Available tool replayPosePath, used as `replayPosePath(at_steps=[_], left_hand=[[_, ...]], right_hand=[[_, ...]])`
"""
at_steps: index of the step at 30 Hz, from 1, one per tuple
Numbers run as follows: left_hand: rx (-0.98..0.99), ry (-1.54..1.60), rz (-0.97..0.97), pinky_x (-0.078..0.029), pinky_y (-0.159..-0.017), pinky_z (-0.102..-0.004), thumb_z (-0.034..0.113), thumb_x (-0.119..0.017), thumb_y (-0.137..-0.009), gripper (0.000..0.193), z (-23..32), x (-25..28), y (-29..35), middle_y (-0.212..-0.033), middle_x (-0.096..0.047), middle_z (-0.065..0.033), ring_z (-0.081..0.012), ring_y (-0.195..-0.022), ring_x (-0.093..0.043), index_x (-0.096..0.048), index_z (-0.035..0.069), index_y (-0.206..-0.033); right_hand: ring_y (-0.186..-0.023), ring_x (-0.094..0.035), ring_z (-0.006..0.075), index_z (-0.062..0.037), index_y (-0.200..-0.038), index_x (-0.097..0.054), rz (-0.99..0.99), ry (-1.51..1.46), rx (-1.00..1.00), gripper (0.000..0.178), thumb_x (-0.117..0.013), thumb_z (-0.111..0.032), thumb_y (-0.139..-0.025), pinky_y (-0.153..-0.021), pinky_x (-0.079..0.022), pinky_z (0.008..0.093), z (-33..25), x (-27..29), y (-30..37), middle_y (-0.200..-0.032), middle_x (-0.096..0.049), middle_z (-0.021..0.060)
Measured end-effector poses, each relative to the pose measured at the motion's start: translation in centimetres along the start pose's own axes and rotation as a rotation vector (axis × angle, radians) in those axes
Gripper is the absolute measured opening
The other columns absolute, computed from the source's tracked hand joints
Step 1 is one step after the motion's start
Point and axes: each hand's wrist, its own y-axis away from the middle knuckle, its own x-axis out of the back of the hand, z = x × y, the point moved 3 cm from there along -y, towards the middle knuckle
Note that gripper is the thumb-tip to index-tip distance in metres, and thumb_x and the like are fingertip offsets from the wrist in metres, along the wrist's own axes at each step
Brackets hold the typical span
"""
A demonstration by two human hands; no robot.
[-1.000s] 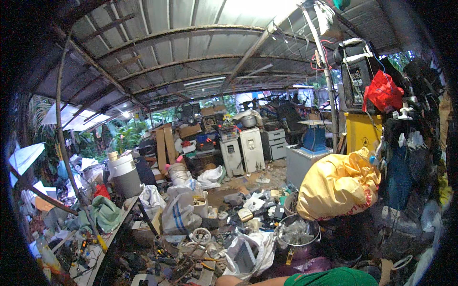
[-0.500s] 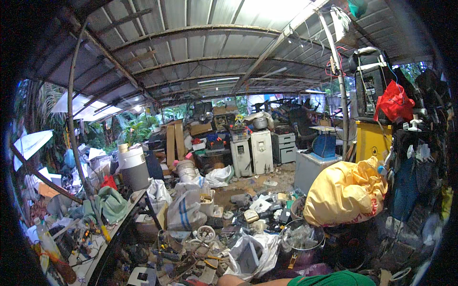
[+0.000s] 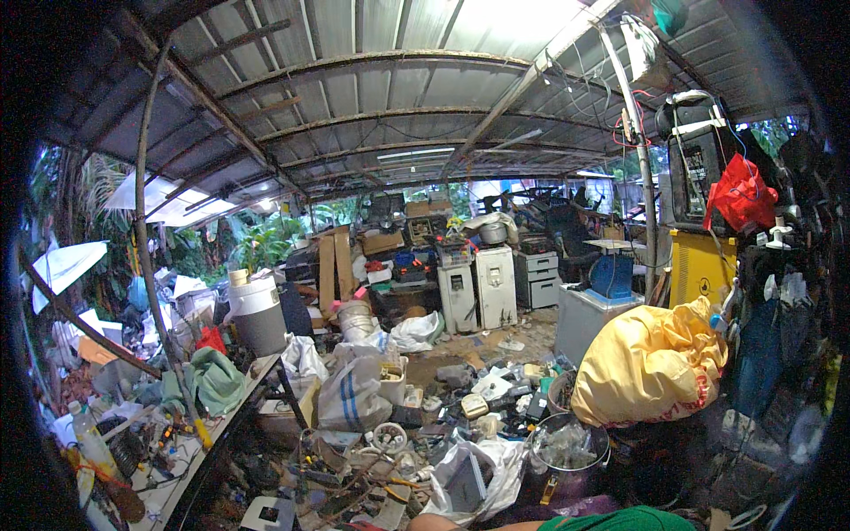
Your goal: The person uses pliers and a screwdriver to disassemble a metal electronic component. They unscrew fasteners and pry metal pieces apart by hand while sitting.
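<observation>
Lower edge: bare skin (image 3: 434, 522) and green cloth (image 3: 620, 520); arm or leg, can't tell.
Hands: left hand and right hand both out of frame; grip can't tell, nothing seen held.
White sack (image 3: 503, 469): just beyond the skin, mouth open, dark grey panel (image 3: 467, 482) tilted inside.
Bucket (image 3: 542, 453): just right of sack, clear plastic scrap (image 3: 567, 441) in it.
Near clutter: left of sack; white ring (image 3: 390, 436), orange-handled tool (image 3: 398, 482), white plate (image 3: 266, 515) with dark cut-out.
Bench (image 3: 190, 465): left side, small parts on it, clear bottle (image 3: 93, 447) at near end.
Yellow bag (image 3: 646, 367): bulging, right, beyond bucket; support hidden.
Loose pile (image 3: 478, 405): mixed pale and dark casings on floor, mid-scene.
Progress: some scrap already in sack and bucket, plenty loose on floor and bench; looks partway, amount left can't tell.
Striped sack (image 3: 354, 398): white, 2 blue stripes, left of pile.
Cooler (image 3: 258, 319): grey and white, past bench.
Right side: yellow cabinet (image 3: 704, 265), red bag (image 3: 744, 192) above it.
Back row: 2 white cabinets (image 3: 496, 283) side by side, grey drawer unit (image 3: 542, 281) to their right.
</observation>
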Motion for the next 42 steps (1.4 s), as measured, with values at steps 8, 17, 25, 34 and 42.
replayPosePath(at_steps=[8, 17, 25, 34, 42], left_hand=[[-0.22, 0.182, 0.029, -0.042, -0.102, -0.0509, 0.031, -0.055, -0.093, 0.04, -2.1, -0.9, 1.3, -0.135, -0.051, -0.0225, -0.0417, -0.124, -0.05, -0.057, 0.01, -0.127], [0.06, -0.087, 0.023, -0.052, -0.072, -0.0516, 0.043, -0.06, -0.088, 0.036, -1.2, 0.0, -0.6, -0.095, -0.066, -0.0145, -0.0358, -0.085, -0.064, -0.063, 0.009, -0.097], [-0.119, 0.524, 0.167, -0.047, -0.098, -0.0471, 0.022, -0.079, -0.072, 0.071, -1.6, 1.4, -0.6, -0.13, -0.054, -0.0217, -0.0432, -0.117, -0.054, -0.051, 0.006, -0.134], [-0.207, 0.045, 0.191, -0.054, -0.078, -0.0449, 0.027, -0.077, -0.07, 0.041, -1.9, 0.0, -0.6, -0.098, -0.064, -0.0185, -0.0372, -0.09, -0.065, -0.063, 0.005, -0.102], [0.028, 0.241, 0.288, -0.05, -0.07, -0.0467, 0.04, -0.04, -0.099, 0.046, -2.7, -0.4, -1.0, -0.082, -0.061, -0.0176, -0.0394, -0.077, -0.061, -0.062, 0.003, -0.081]], right_hand=[[-0.137, -0.036, 0.0395, -0.0103, -0.15, -0.035, -0.017, -0.034, -0.088, 0.069, -0.05, -0.052, -0.097, -0.113, -0.031, 0.0455, -0.4, -1.0, 1.4, -0.148, -0.04, 0.0231], [-0.133, -0.04, 0.0431, -0.0026, -0.143, -0.042, -0.016, 0.054, -0.227, 0.071, -0.06, -0.047, -0.091, -0.113, -0.029, 0.0494, -2.0, 1.7, 0.0, -0.143, -0.043, 0.0269], [-0.125, -0.046, 0.0436, -0.0044, -0.141, -0.043, 0.114, -0.135, -0.092, 0.067, -0.063, -0.041, -0.088, -0.109, -0.037, 0.0457, -0.9, 1.5, 1.1, -0.136, -0.046, 0.0274], [-0.119, -0.05, 0.0427, -0.0083, -0.137, -0.047, 0.105, -0.178, -0.068, 0.061, -0.065, -0.039, -0.088, -0.103, -0.042, 0.0456, -1.5, 2.0, 0.8, -0.129, -0.05, 0.0247], [-0.127, -0.046, 0.0353, -0.0075, -0.142, -0.044, 0.083, -0.106, -0.085, 0.055, -0.06, -0.021, -0.091, -0.109, -0.037, 0.0425, -1.6, 2.2, 0.6, -0.137, -0.051, 0.0171]])
